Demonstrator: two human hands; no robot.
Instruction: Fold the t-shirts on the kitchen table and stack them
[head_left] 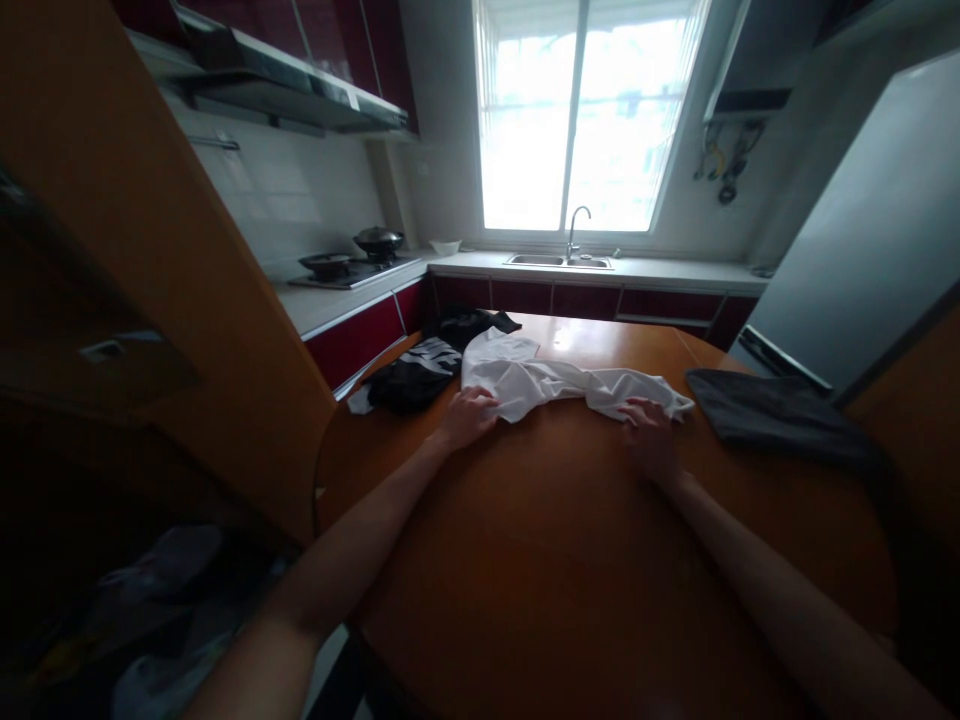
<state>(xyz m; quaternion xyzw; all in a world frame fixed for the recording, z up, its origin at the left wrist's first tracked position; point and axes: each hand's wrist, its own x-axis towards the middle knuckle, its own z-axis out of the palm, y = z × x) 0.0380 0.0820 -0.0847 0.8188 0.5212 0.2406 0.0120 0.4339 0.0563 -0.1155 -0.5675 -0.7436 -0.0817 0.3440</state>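
Note:
A crumpled white garment (525, 380) lies stretched sideways across the wooden table, bunched into a narrow strip toward the right. My left hand (466, 416) is at its lower left edge, fingers curled onto the fabric. At the narrow right end, the fingers of my right hand (651, 435) close on the cloth; its fingertips are partly lost in the dim light. A black garment with a grey-white print (420, 372) lies heaped just left of the white one. To the right of my right hand rests a dark grey folded cloth (772, 410).
The rounded wooden table (555, 560) fills the foreground. Beyond it runs a counter with a sink (559, 261), a stove (360, 272) and a lidded pan (378, 240). A fridge (862, 220) stands right, a wooden panel (202, 300) left. Bags (165, 570) lie low at left.

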